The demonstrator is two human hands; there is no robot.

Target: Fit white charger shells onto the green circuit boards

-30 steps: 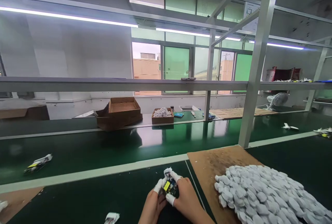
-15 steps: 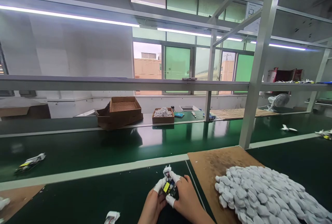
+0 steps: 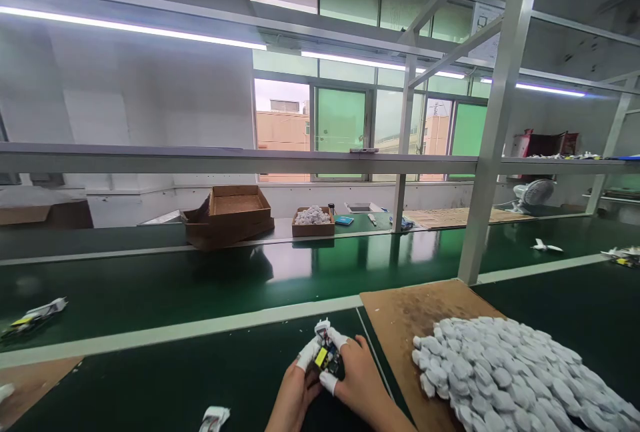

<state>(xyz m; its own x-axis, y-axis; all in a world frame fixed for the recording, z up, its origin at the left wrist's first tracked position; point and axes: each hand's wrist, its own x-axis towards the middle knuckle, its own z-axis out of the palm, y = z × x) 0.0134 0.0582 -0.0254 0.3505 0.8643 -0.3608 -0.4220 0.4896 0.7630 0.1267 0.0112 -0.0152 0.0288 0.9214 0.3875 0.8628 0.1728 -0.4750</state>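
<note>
Both hands meet over the dark green bench, low in the middle of the view. Between them is a small circuit board point(image 3: 325, 357) with a yellow block on it and a white plug-shaped end piece point(image 3: 323, 327) at its top. My left hand point(image 3: 296, 382) grips the board from the left side. My right hand point(image 3: 354, 373) is closed on it from the right, its thumb and a finger at the board's edges. White finger cots cover several fingertips. Part of the board is hidden behind the fingers.
A heap of white plastic housings point(image 3: 505, 372) lies on a cardboard sheet point(image 3: 400, 305) at right. A white piece point(image 3: 215, 419) rests on the bench at lower left. Beyond runs a green conveyor belt point(image 3: 200, 292) carrying an assembly point(image 3: 34, 319). A metal post point(image 3: 495, 132) rises at right.
The assembly at left and the white piece at far right on the belt have shifted leftward. My hands stay nearly in place on the board, with only small finger movement.
</note>
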